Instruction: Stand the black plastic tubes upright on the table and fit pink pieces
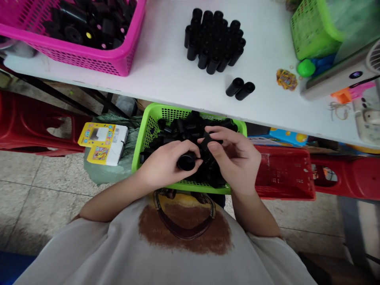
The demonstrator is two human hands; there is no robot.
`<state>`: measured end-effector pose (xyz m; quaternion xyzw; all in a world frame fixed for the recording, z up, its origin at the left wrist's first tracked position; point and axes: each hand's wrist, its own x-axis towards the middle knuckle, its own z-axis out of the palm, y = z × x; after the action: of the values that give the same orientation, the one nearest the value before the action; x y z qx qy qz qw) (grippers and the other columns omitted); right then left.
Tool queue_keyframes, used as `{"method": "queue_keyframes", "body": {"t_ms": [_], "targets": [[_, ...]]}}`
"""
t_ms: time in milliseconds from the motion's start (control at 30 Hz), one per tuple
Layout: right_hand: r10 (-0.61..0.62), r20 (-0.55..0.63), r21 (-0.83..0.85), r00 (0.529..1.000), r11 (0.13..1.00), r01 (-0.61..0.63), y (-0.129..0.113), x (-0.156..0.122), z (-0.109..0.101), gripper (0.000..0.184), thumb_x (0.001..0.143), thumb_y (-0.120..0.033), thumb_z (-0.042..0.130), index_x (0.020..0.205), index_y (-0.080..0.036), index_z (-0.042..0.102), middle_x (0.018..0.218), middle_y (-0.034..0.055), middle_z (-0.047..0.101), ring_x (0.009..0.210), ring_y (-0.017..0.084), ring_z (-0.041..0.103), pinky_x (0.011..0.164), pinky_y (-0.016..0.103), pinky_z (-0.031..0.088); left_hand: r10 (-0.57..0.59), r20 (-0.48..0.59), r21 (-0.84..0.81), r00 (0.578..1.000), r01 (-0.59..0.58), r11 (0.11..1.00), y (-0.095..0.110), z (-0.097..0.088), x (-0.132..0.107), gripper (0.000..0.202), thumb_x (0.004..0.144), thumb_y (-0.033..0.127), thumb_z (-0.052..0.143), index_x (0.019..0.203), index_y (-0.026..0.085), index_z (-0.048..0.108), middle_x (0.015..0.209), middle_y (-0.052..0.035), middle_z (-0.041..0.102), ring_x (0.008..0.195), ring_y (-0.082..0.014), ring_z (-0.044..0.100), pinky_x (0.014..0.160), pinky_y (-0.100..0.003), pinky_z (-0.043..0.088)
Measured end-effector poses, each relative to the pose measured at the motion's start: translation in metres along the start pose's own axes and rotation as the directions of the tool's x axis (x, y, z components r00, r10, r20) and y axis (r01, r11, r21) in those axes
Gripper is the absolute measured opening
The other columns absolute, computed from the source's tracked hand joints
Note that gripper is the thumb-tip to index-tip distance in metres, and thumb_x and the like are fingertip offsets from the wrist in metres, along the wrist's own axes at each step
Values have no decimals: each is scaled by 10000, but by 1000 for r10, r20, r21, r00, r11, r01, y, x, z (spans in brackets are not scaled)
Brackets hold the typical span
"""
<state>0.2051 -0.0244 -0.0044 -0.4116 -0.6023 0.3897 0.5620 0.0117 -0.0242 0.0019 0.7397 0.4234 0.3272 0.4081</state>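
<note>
My left hand [173, 160] is closed round a black plastic tube [186, 162], whose open end faces up toward me. Just right of it, my right hand [236, 154] pinches a small black plastic piece [208, 139] between thumb and fingers; its exact shape is partly hidden. Both hands are above a green basket [145, 130] heaped with black plastic parts [178, 126]. On the white table, several black tubes [213, 39] stand upright in a tight cluster. Two more black tubes [240, 89] stand side by side nearer the table's front edge.
A pink basket [118, 59] of black parts sits at the table's left. Rubber bands [286, 79], a grey fan-like device [341, 73] and a light green basket [311, 31] are at the right. A red basket [285, 174] and red stools [29, 122] flank the green basket.
</note>
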Motion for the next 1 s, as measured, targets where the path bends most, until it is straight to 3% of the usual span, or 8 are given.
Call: {"method": "queue_keyframes", "body": {"t_ms": [133, 300, 533, 733, 867, 1000], "targets": [[-17, -58, 27, 998, 999, 18, 8, -4, 7, 85, 977, -282, 775, 1060, -298, 767, 1150, 27, 782, 1101, 198, 775, 895, 350, 708, 112, -83, 90, 990, -104, 991, -3, 4, -1, 83, 946, 180, 690, 950, 223, 620, 904, 34, 716, 806, -114, 693, 807, -206, 530], [125, -144, 160, 982, 982, -102, 14, -11, 11, 125, 977, -386, 775, 1072, -317, 731, 1173, 18, 737, 1130, 218, 773, 945, 422, 717, 159, -197, 127, 967, -135, 983, -3, 8, -2, 160, 929, 145, 734, 934, 222, 594, 871, 55, 698, 764, -83, 673, 767, -170, 517], [143, -110, 104, 984, 986, -132, 12, -13, 9, 123, 963, -413, 786, 995, -303, 741, 1153, 23, 761, 1008, 215, 806, 933, 451, 714, 241, -130, 121, 962, -226, 967, -8, 7, -4, 175, 936, 114, 727, 904, 227, 598, 838, 50, 689, 759, -97, 644, 763, -185, 507], [221, 44, 24, 974, 975, -222, 14, -12, 4, 184, 942, -463, 802, 945, -280, 807, 1110, 61, 780, 1051, 213, 774, 950, 399, 670, 251, -93, 102, 964, -241, 965, -14, 4, -6, 225, 893, 38, 719, 913, 236, 615, 841, 56, 691, 779, -104, 642, 769, -192, 496], [379, 208, 135, 902, 902, -410, 21, -19, -6, 265, 913, -542, 812, 999, -292, 819, 1174, 55, 774, 1103, 198, 753, 982, 372, 642, 197, -157, 34, 968, -194, 980, -10, 2, -4, 182, 919, 86, 735, 908, 224, 617, 861, 49, 702, 766, -93, 662, 759, -192, 508], [445, 371, 188, 815, 824, -535, 15, -29, -10, 423, 734, -432, 981, 1109, -322, 820, 1331, 42, 741, 1141, 210, 749, 920, 345, 656, 118, -215, -89, 969, -140, 986, -5, -1, -3, 179, 933, 139, 742, 876, 218, 592, 829, 47, 663, 739, -88, 656, 745, -200, 527]]}}
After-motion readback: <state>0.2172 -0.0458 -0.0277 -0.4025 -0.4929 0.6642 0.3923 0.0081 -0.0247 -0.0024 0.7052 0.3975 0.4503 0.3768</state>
